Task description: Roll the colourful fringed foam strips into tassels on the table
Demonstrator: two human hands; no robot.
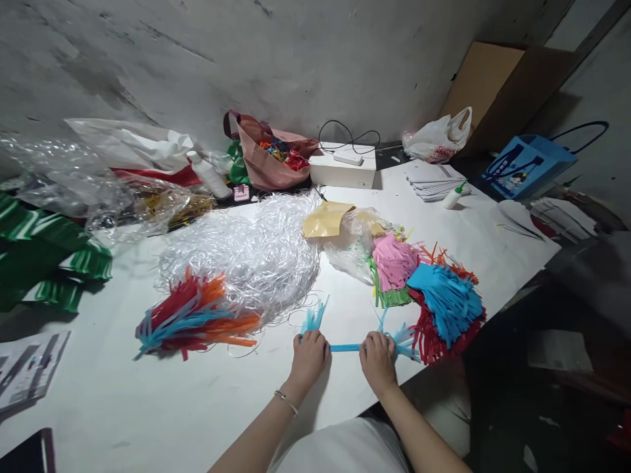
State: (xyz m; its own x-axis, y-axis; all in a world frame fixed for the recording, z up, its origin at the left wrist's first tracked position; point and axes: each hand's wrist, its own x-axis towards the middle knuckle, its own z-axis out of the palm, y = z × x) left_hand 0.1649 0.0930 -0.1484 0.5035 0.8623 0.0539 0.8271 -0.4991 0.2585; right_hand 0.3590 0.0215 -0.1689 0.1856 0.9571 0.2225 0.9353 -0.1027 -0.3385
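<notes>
A light-blue paper tassel strip [344, 347] lies low over the white table, its middle rolled narrow and its fringed ends fanning out. My left hand [309, 358] is closed round its left part, with fringe poking up beyond the fingers. On the right part, my right hand [378, 358] is closed too, and more fringe spreads past it. Close by on the right sit stacked fringed papers: a blue bundle [447, 302], dark red fringe [428, 338] under it and a pink bundle [394, 259]. Finished-looking red, orange and blue tassels [192, 318] lie to the left.
A heap of clear white string [246, 253] spreads behind my hands. Farther back stand a pink bag [273, 157], a white box [344, 169], a glue bottle [453, 197] and a blue gift bag [527, 164]. Green packages [44, 256] occupy the left side.
</notes>
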